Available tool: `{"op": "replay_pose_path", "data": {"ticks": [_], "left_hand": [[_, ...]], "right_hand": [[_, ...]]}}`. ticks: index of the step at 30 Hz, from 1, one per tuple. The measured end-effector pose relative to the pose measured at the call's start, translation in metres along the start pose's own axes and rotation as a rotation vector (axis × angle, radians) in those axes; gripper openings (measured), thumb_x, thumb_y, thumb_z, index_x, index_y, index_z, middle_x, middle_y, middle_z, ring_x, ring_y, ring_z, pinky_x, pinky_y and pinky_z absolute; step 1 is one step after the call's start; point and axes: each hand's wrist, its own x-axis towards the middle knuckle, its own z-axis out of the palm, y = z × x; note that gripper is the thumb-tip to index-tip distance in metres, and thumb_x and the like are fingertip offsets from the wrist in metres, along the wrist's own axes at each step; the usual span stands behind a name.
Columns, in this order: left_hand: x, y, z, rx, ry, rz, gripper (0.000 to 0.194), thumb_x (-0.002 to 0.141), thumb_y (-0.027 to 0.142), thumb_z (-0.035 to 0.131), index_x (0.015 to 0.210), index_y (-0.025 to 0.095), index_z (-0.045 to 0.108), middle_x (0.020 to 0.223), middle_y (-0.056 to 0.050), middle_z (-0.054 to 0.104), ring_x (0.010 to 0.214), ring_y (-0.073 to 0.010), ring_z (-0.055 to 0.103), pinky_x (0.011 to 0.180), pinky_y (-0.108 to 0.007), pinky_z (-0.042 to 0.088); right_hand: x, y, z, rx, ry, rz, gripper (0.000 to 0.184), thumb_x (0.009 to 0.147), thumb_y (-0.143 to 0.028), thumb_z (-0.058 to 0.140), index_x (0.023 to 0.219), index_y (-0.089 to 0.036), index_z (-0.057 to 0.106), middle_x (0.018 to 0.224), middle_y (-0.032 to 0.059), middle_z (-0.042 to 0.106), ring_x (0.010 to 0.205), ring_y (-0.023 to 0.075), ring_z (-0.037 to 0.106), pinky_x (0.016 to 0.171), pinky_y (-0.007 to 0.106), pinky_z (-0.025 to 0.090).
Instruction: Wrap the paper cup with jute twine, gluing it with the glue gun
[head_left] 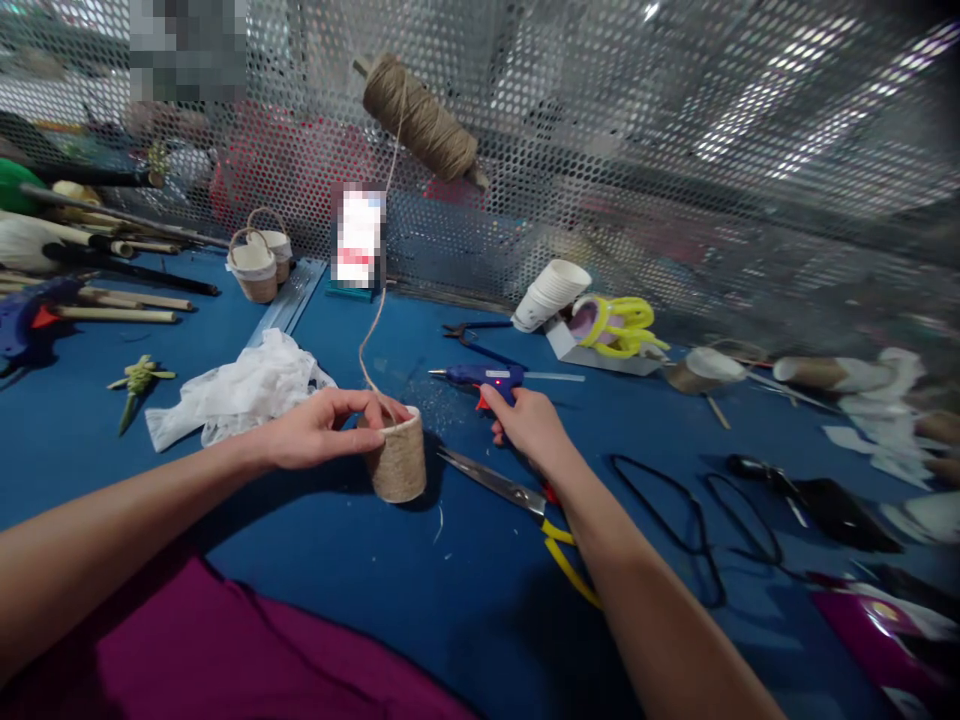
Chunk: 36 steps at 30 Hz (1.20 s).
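Note:
My left hand (326, 425) grips the rim of a paper cup (399, 465) wrapped in twine, fingers on the far side and thumb in front. From the cup's top a strand of twine (362, 350) runs up to a large spool (420, 115) on the mesh wall. My right hand (534, 425) is closed around the handle of a blue glue gun (476, 376), whose nozzle points left. A glue stick (555, 378) sticks out of its back. Scissors (499, 482) with yellow handles lie between cup and right forearm, partly hidden by the forearm.
White lace (240, 390) lies left of the cup, with two small baskets (253, 272) behind. Pliers (487, 340), stacked paper cups (551, 295) and a box with yellow cord (611, 330) stand beyond the glue gun. A black cord (667, 490) loops at right.

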Motion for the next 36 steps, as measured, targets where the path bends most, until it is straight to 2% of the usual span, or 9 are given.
{"op": "replay_pose_path", "data": {"ticks": [6, 10, 11, 13, 15, 18, 20, 26, 36], "left_hand": [[0.0, 0.001, 0.002, 0.005, -0.003, 0.014, 0.016, 0.084, 0.021, 0.054, 0.071, 0.013, 0.054, 0.11, -0.014, 0.06, 0.113, -0.0222, 0.051, 0.094, -0.039, 0.038], [0.001, 0.004, 0.005, 0.014, -0.012, 0.024, 0.016, 0.083, 0.021, 0.053, 0.07, 0.013, 0.054, 0.103, -0.012, 0.061, 0.108, -0.0214, 0.053, 0.094, -0.037, 0.039], [0.001, 0.005, 0.006, 0.009, -0.014, 0.023, 0.016, 0.083, 0.021, 0.053, 0.07, 0.012, 0.053, 0.101, -0.012, 0.061, 0.105, -0.0207, 0.054, 0.092, -0.036, 0.039], [0.0, 0.006, 0.007, 0.007, -0.019, -0.014, 0.015, 0.082, 0.022, 0.053, 0.071, 0.012, 0.053, 0.097, -0.01, 0.061, 0.095, -0.0185, 0.056, 0.085, -0.033, 0.043], [-0.001, 0.006, 0.007, 0.032, -0.016, -0.07, 0.014, 0.082, 0.025, 0.053, 0.075, 0.012, 0.053, 0.09, -0.007, 0.061, 0.082, -0.0158, 0.057, 0.076, -0.03, 0.045], [-0.002, 0.007, 0.007, 0.065, 0.006, -0.104, 0.016, 0.081, 0.027, 0.054, 0.075, 0.012, 0.053, 0.075, -0.002, 0.057, 0.068, -0.0119, 0.052, 0.067, -0.026, 0.043], [-0.001, 0.008, 0.008, 0.027, 0.02, -0.086, 0.017, 0.081, 0.026, 0.054, 0.071, 0.013, 0.052, 0.075, -0.002, 0.057, 0.068, -0.0109, 0.051, 0.066, -0.025, 0.043], [0.001, 0.01, 0.011, -0.072, 0.031, -0.083, 0.02, 0.081, 0.027, 0.056, 0.068, 0.013, 0.051, 0.1, -0.011, 0.063, 0.097, -0.0191, 0.056, 0.083, -0.034, 0.043], [-0.001, 0.011, 0.012, -0.123, 0.057, -0.069, 0.019, 0.082, 0.027, 0.057, 0.07, 0.013, 0.051, 0.104, -0.013, 0.064, 0.104, -0.0206, 0.055, 0.088, -0.036, 0.042]], "right_hand": [[0.003, 0.001, 0.0, -0.239, 0.143, -0.13, 0.042, 0.076, -0.041, 0.057, 0.042, -0.023, 0.041, 0.052, 0.0087, 0.053, 0.063, 0.0256, 0.059, 0.055, 0.035, 0.041], [-0.024, -0.029, -0.005, -0.294, 0.178, -0.265, 0.025, 0.077, -0.038, 0.059, 0.064, -0.016, 0.062, 0.082, 0.0145, 0.06, 0.091, 0.0302, 0.055, 0.074, 0.04, 0.041], [-0.033, -0.041, -0.006, -0.269, 0.148, -0.341, 0.026, 0.078, -0.041, 0.058, 0.072, -0.017, 0.065, 0.084, 0.0114, 0.061, 0.089, 0.0258, 0.056, 0.075, 0.037, 0.042], [-0.05, -0.065, -0.005, -0.067, -0.065, -0.545, 0.024, 0.08, -0.04, 0.055, 0.08, -0.018, 0.066, 0.084, 0.0063, 0.062, 0.077, 0.0174, 0.057, 0.068, 0.03, 0.043], [-0.062, -0.085, -0.002, -0.008, -0.195, -0.617, 0.022, 0.076, -0.039, 0.06, 0.083, -0.018, 0.065, 0.082, 0.004, 0.062, 0.073, 0.0145, 0.056, 0.065, 0.027, 0.043], [-0.068, -0.099, 0.001, -0.035, -0.168, -0.609, 0.017, 0.076, -0.03, 0.061, 0.065, -0.018, 0.059, 0.071, 0.0012, 0.059, 0.065, 0.0122, 0.053, 0.059, 0.025, 0.04], [-0.068, -0.097, -0.002, 0.018, -0.153, -0.586, 0.017, 0.079, -0.024, 0.057, 0.063, -0.018, 0.057, 0.068, 0.0, 0.059, 0.061, 0.0108, 0.052, 0.058, 0.024, 0.04], [-0.069, -0.072, -0.016, 0.196, -0.109, -0.447, 0.013, 0.079, -0.029, 0.058, 0.073, -0.018, 0.061, 0.066, -0.0006, 0.062, 0.06, 0.0108, 0.055, 0.057, 0.023, 0.044], [-0.073, -0.049, -0.014, 0.226, -0.034, -0.373, 0.016, 0.077, -0.033, 0.058, 0.072, -0.018, 0.06, 0.063, -0.0008, 0.059, 0.053, 0.01, 0.05, 0.051, 0.022, 0.044]]}}
